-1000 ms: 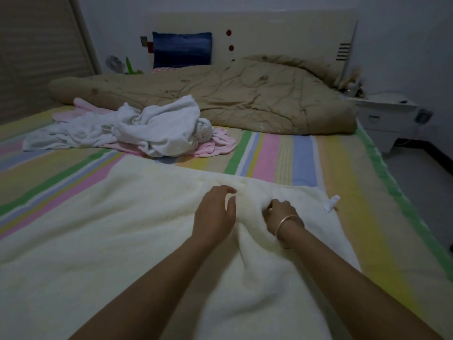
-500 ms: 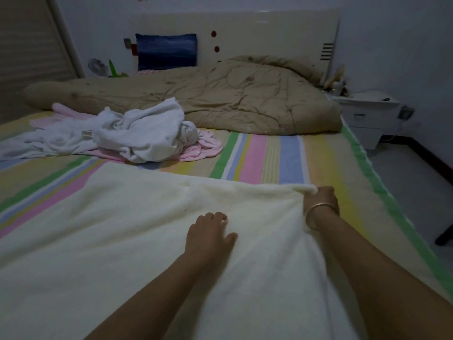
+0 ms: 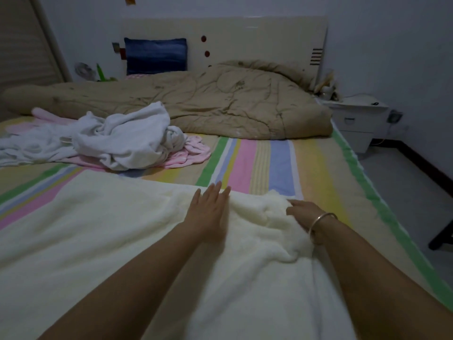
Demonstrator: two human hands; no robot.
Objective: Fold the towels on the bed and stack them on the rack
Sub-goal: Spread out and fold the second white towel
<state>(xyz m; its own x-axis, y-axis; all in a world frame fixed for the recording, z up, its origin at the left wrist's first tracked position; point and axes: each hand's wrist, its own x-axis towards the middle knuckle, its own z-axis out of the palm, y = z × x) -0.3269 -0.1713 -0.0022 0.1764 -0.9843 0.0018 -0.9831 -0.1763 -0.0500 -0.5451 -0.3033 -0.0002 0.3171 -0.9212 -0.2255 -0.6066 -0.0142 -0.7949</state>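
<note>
- Two more towels wait at far left on the bed (image 3: 269, 163) — a white towel (image 3: 117, 138) crumpled over a pink towel (image 3: 191, 155), neither folded.
- Spread across the near bed under my arms is the cream towel (image 3: 98, 229), its left part flat.
- My left hand (image 3: 208, 212) lies palm down at the towel's far edge, fingers straight. Half a second ago it sat nearer me.
- My right hand (image 3: 304, 214) has its fingers curled into the towel's right corner. That corner was stretched out to the right a moment ago; now it is drawn inward and heaped beside my left hand.
- I judge the corner is being reset — no fold is made yet, and the rack is out of view.
</note>
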